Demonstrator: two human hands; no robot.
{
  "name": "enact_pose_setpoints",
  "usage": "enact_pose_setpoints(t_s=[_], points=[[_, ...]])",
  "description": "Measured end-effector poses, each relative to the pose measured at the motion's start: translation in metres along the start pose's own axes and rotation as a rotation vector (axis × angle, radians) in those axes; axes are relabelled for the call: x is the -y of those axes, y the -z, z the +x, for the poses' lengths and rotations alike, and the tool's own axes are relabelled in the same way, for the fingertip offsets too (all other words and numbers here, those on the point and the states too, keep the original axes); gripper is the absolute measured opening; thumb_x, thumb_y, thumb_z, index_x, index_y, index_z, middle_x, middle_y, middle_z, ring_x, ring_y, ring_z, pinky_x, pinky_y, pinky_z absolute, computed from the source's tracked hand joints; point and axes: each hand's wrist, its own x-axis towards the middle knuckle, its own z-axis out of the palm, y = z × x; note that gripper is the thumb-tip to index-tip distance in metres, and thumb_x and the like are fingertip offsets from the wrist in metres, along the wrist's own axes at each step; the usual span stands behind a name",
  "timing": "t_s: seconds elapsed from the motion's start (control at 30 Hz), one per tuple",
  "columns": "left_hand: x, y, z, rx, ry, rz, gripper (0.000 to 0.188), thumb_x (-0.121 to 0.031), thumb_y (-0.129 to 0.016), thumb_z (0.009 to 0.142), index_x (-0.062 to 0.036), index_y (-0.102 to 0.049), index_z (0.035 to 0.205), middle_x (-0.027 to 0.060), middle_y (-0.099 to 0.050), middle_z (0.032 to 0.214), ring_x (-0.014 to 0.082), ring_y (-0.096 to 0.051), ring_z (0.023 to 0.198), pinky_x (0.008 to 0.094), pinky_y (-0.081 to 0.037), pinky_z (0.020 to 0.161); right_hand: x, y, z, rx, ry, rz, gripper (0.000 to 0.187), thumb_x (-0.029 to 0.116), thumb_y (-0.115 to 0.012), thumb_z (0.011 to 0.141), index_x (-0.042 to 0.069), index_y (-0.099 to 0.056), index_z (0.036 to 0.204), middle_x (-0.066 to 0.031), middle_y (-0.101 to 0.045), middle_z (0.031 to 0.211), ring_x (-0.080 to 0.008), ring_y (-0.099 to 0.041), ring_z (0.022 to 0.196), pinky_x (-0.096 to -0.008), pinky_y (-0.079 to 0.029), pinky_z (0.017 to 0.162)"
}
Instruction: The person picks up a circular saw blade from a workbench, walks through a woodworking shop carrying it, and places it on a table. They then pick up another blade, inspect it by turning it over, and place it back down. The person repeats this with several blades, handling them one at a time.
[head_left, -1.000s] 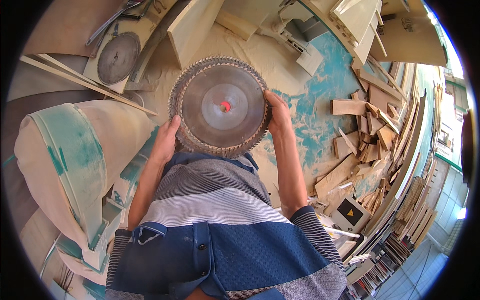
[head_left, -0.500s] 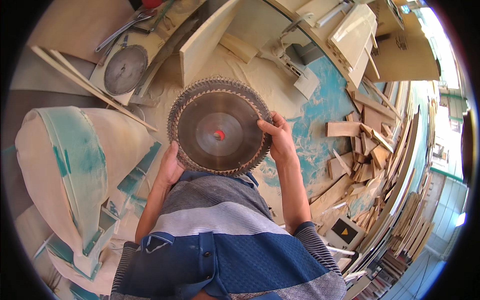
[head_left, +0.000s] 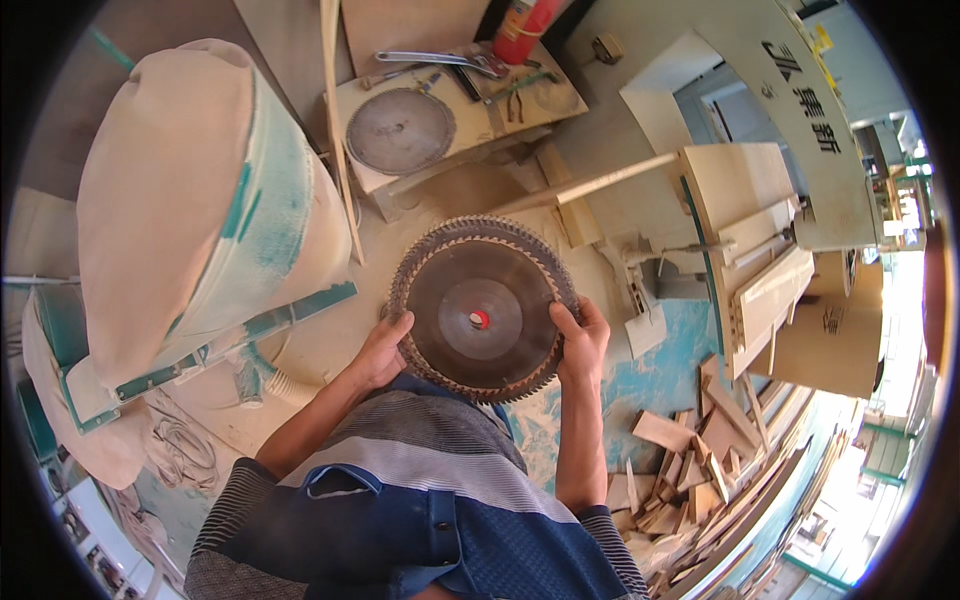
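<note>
A stack of toothed circular saw blades (head_left: 500,365), a smaller one lying on a larger one, is held face up in front of my striped shirt. Through the centre hole something red shows. My left hand (head_left: 383,350) grips the left rim, its thumb on the edge. On the right rim my right hand (head_left: 585,345) is closed, thumb on the face and fingers around the edge. How many blades are stacked I cannot tell. Beyond them, another circular saw blade (head_left: 400,132) lies flat on a low bench (head_left: 470,132).
Around the bench blade are an adjustable wrench (head_left: 430,60), pliers (head_left: 514,106) and a red container (head_left: 520,32). A big dust bag (head_left: 160,200) bulges at left. A machine with a wooden top (head_left: 735,190) stands right, above a pile of wood offcuts (head_left: 690,470).
My view has turned left, bringing the bench, its tools and the dust bag further into sight. Both hands keep hold of the stacked blades, which appear slightly lower and further right.
</note>
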Motion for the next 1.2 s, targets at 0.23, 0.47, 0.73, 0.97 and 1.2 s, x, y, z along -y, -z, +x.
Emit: enact_pose_setpoints(t_s=[0.23,0.47,0.73,0.97,1.2], points=[[-0.048,0.046,0.012,-0.127,-0.18,-0.151,0.059,-0.035,-0.061,0.103,-0.0036,-0.04,0.149,0.0136,-0.054,0.146,0.0303,-0.056,0.13,0.0509,-0.047,0.109,0.009,-0.107,0.047,0.153,0.142,-0.245,0.028,0.003,-0.072,0.087,-0.01,-0.068,0.112,-0.0095,-0.072,0.097,-0.0157,-0.066,0.083,-0.028,-0.052,0.077],[-0.08,0.095,0.084,-0.327,-0.366,-0.158,0.056,-0.034,-0.067,0.1,-0.0011,-0.049,0.141,0.015,-0.061,0.135,0.0302,-0.062,0.12,0.0469,-0.052,0.103,-0.03,-0.18,0.156,0.186,0.052,-0.257,0.034,0.009,-0.074,0.081,-0.008,-0.071,0.111,-0.0116,-0.073,0.095,-0.0175,-0.065,0.084,-0.0321,-0.052,0.077],[-0.13,0.115,0.198,-0.609,-0.285,-0.181,0.051,-0.03,-0.068,0.099,-0.0005,-0.053,0.138,0.0139,-0.064,0.131,0.029,-0.063,0.118,0.045,-0.053,0.1,-0.103,-0.223,0.323,0.165,-0.042,-0.547,0.029,0.011,-0.076,0.082,-0.006,-0.073,0.105,-0.0107,-0.073,0.089,-0.0179,-0.066,0.079,-0.0333,-0.052,0.072],[-0.186,0.179,0.309,-0.798,-0.268,-0.01,0.045,-0.026,-0.075,0.094,-0.0029,-0.061,0.131,0.01,-0.067,0.123,0.0249,-0.064,0.11,0.0418,-0.053,0.094,-0.155,-0.249,0.433,0.16,-0.282,-0.439,0.03,0.015,-0.079,0.081,-0.004,-0.074,0.103,-0.0111,-0.074,0.087,-0.019,-0.066,0.079,-0.0366,-0.052,0.074],[-0.245,0.197,0.362,-0.858,-0.26,0.13,0.045,-0.023,-0.079,0.09,-0.0026,-0.065,0.127,0.0077,-0.068,0.124,0.0219,-0.063,0.11,0.0389,-0.052,0.095,-0.196,-0.267,0.492,0.158,-0.312,-0.312,0.028,0.014,-0.078,0.083,-0.004,-0.074,0.104,-0.0078,-0.072,0.086,-0.0162,-0.063,0.074,-0.035,-0.051,0.068]])
